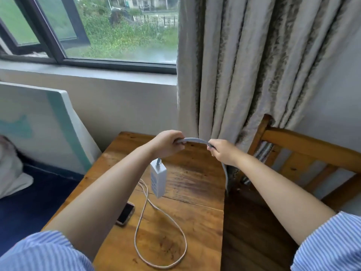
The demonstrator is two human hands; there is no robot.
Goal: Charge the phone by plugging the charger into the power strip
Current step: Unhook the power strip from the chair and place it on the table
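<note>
Cord is arching between my two fists: I am gripping the thick grey power-strip cable [195, 140] with my left hand [168, 144] clenched around one end of the arc and my right hand [222, 151] clenched around the other. Below my left hand the white power strip [158, 178] is dangling upright from the cable, hanging above the wooden table [195, 192] and not resting on it. From under my right hand the rest of the cable is dropping down past the table's far edge, beside the curtain [244, 65]. Under my left forearm the phone [126, 213] is lying face up on the table, partly hidden by my arm. Just right of it, the thin white charging cable [143, 207] is lying in a wide loop on the wood, nearer my body than the strip. A wooden chair [304, 153] is standing beyond my right arm.
</note>
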